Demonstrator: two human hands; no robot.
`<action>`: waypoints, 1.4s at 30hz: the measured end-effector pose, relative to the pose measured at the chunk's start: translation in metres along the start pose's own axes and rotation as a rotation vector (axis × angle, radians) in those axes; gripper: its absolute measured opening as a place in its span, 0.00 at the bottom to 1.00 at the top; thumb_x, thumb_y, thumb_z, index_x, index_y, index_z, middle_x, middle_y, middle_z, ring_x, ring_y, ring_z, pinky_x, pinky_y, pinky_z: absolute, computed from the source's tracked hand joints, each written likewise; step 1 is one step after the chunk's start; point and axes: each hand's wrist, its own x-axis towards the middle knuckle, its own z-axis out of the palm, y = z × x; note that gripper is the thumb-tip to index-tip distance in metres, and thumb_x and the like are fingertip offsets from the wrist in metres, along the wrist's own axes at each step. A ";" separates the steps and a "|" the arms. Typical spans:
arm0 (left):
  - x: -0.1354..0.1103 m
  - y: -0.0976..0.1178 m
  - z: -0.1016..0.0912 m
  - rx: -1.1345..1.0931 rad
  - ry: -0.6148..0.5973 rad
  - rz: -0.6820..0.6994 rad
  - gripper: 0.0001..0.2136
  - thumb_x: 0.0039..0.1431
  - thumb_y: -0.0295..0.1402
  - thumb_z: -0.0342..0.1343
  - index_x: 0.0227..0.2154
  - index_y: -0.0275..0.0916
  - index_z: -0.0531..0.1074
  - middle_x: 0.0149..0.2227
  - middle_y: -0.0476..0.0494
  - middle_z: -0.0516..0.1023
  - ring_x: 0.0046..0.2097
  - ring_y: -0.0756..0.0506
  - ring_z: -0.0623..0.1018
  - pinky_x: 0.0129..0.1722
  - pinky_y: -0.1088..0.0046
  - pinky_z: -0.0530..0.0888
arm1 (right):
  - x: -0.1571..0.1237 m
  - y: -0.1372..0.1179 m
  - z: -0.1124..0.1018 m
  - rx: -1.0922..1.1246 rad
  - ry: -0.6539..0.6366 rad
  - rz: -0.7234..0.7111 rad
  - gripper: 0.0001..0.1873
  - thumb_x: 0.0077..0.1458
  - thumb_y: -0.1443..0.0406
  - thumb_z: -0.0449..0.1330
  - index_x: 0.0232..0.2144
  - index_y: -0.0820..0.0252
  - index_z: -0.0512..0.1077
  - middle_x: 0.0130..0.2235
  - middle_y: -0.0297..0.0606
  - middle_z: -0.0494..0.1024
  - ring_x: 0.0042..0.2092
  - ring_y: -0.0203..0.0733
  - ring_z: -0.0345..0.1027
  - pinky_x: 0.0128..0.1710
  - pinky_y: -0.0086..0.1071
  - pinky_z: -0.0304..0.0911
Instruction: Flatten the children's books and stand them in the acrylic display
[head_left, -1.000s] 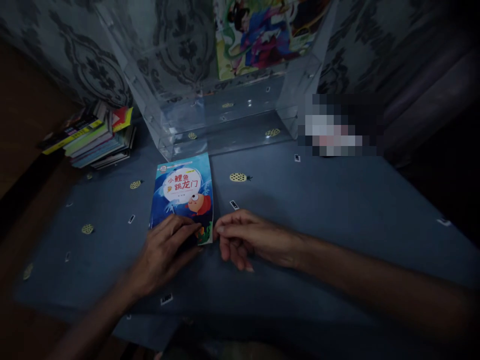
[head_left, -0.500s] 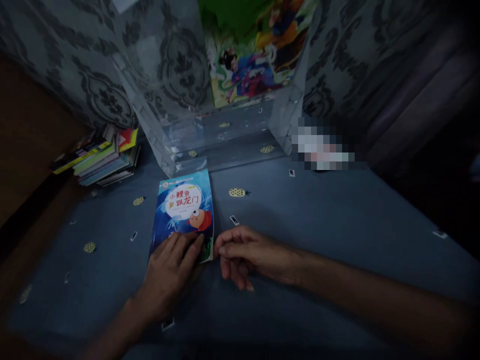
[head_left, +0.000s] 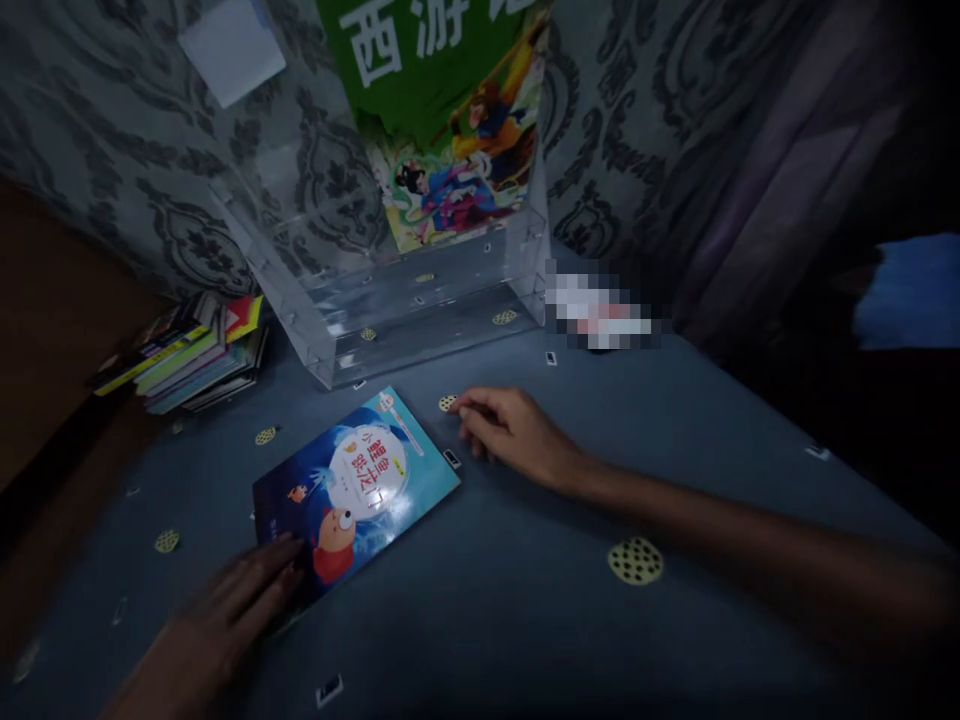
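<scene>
A thin blue picture book with a cartoon fish on its cover lies flat and skewed on the blue tablecloth. My left hand rests with fingers stretched out on the book's near left corner. My right hand lies on the cloth just right of the book's far corner, fingers loosely curled, holding nothing I can see. Behind the book stands a clear acrylic rack with a green-topped book upright in it.
A stack of books lies at the far left by the patterned wall. A blurred-out object sits right of the rack. A curtain hangs at the right. The cloth carries small printed pineapples.
The blue book has turned clockwise and now lies skewed. My right hand moved away from its near corner to beyond its far corner. My left hand slid toward me. The view tilted up.
</scene>
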 end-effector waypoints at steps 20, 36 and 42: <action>0.150 0.072 0.015 0.124 0.049 0.096 0.09 0.68 0.33 0.46 0.41 0.38 0.71 0.39 0.42 0.78 0.40 0.42 0.78 0.34 0.68 0.76 | -0.019 -0.002 0.000 -0.171 0.014 -0.147 0.10 0.59 0.72 0.52 0.35 0.63 0.73 0.26 0.32 0.74 0.27 0.33 0.65 0.31 0.28 0.58; 0.146 0.065 0.019 -0.062 0.040 0.058 0.11 0.67 0.38 0.49 0.44 0.38 0.73 0.41 0.41 0.77 0.43 0.42 0.77 0.39 0.65 0.76 | -0.035 -0.001 0.004 -0.546 -0.249 -0.587 0.09 0.61 0.69 0.55 0.37 0.62 0.76 0.33 0.38 0.79 0.32 0.37 0.69 0.33 0.30 0.59; 0.141 0.012 0.015 0.004 -0.073 -0.241 0.16 0.67 0.40 0.49 0.53 0.40 0.70 0.55 0.36 0.72 0.53 0.37 0.74 0.49 0.58 0.74 | -0.043 0.003 0.011 -0.761 -0.305 -0.627 0.09 0.63 0.66 0.55 0.36 0.59 0.76 0.34 0.38 0.78 0.32 0.39 0.72 0.33 0.32 0.63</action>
